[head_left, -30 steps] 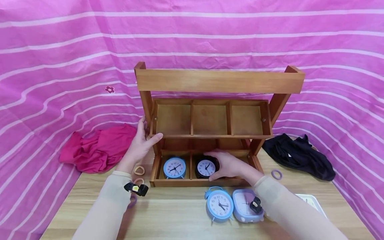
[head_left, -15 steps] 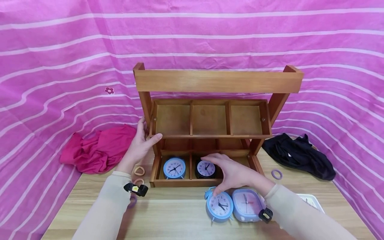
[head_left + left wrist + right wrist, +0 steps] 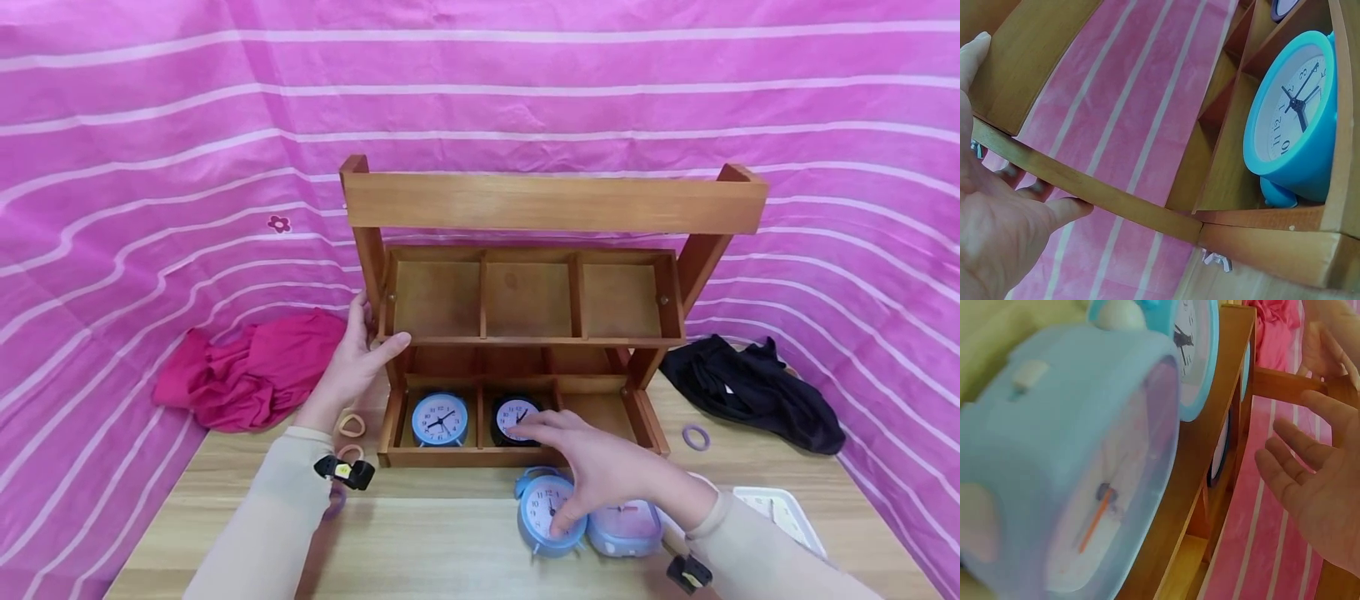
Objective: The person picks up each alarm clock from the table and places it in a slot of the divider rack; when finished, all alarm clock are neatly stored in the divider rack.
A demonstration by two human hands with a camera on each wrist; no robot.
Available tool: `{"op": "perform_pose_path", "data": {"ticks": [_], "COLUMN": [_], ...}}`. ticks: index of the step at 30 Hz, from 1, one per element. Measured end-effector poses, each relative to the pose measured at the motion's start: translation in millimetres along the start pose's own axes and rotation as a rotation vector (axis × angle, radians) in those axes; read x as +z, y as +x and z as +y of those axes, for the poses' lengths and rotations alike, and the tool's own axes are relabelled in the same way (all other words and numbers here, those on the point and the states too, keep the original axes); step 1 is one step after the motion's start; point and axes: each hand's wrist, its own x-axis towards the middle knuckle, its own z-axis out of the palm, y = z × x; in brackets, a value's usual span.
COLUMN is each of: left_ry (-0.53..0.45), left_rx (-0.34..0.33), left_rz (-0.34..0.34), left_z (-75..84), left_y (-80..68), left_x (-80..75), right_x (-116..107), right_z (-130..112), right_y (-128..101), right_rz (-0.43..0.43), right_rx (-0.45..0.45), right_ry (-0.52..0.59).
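Right hand moved nearer square clock; button: right wrist view only.

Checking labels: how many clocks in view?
4: round blue clock in the wooden rack, lower left; black clock, lower middle; light-blue clock on the table in front; square clock right of that. The right forearm may hide more.

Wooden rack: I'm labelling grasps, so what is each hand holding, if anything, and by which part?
The left hand grips the wooden rack by its left side, beside the upper tray. The right hand holds nothing; its fingers are spread.
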Motion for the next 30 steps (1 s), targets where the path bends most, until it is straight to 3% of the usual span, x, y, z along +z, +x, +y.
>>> {"op": "perform_pose_path", "data": {"ticks": [6,14,19,24,30], "left_ry": [-0.026,0.002,-0.013,-0.013,-0.018], "left_rx": [-0.021,-0.023,-0.015,-0.013,-0.017], "left_rz": [-0.009,0.012,0.015,0.007,0.011], "left_z": [-0.2,2.2,3.1,3.2,2.9], "left_y": [1.8,-0.2,-0.9,-1.1,-1.6], "left_x": [4.5,3.2,0.7,-0.2,0.0], "right_x": [12.0,33.9,40.8,43.1,45.7], "right_z": [5.6,9.2,8.5,8.5,11.7], "right_y": [-17.0,-19.3,-17.5,-17.0,-17.8], "right_rz": [0.008,-0.025,-0.061,-0.066,-0.028], "right_rx": [-0.044,-0.112,-0.066,-0.005,-0.041], "right_ry": [-0.063,-0.153,-0.202,-0.183,-0.169]}}
